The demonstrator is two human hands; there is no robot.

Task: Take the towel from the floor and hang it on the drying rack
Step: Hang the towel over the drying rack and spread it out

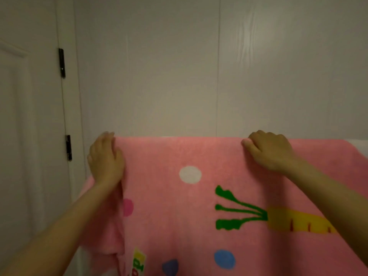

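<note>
A pink towel [179,206] with coloured dots and a yellow carrot with green leaves hangs spread out in front of me. Its top fold runs level across the middle of the view, draped over something I cannot see. My left hand [106,156] grips the towel's left edge near the top, fingers curled around it. My right hand [268,150] is closed on the top fold right of centre, knuckles up. A white piece, perhaps the rack [358,146], shows only at the far right beside the towel's top corner.
A pale panelled wall [199,66] stands close behind the towel. A white door [29,136] with two black hinges [62,62] is at the left.
</note>
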